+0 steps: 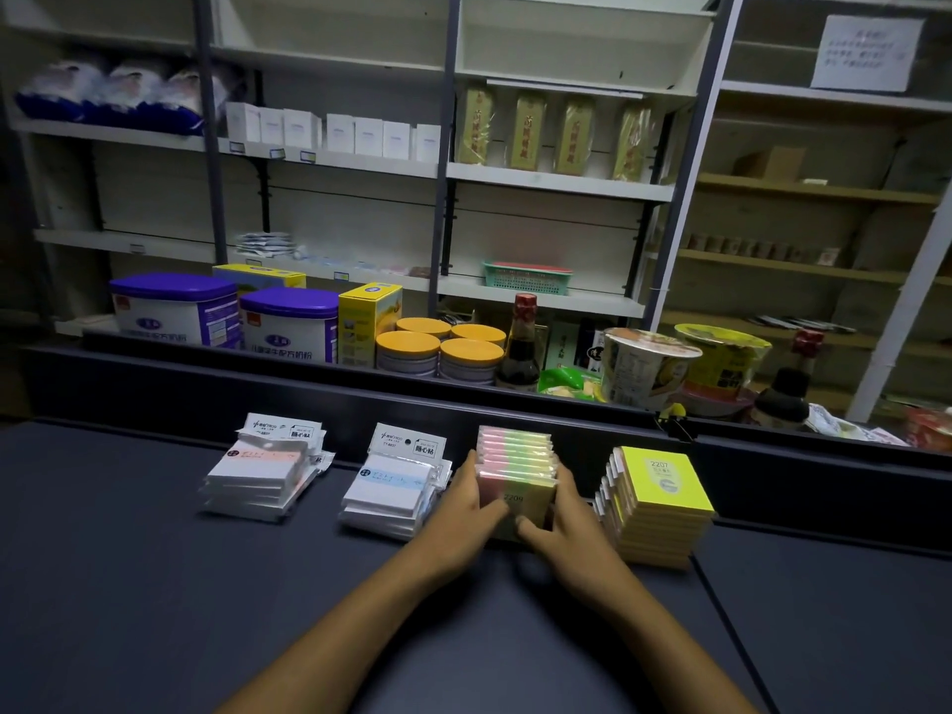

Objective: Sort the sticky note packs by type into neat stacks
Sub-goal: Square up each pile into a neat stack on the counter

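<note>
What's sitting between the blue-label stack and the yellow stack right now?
In the head view, the multicolour stack stands between the blue-label stack and the yellow stack, with the left hand and right hand holding its sides.

Left hand (466, 499), right hand (561, 523) curled, gripping

Four stacks of sticky note packs stand on the counter (154, 584): pink-banded (257, 474), blue-banded (394, 484), multicolour (517, 456) and yellow (664, 499). Behind it stand two purple-lidded tubs (175, 309), four orange-lidded jars (407, 347), two noodle cups (644, 365) and two dark bottles (520, 347).
</note>
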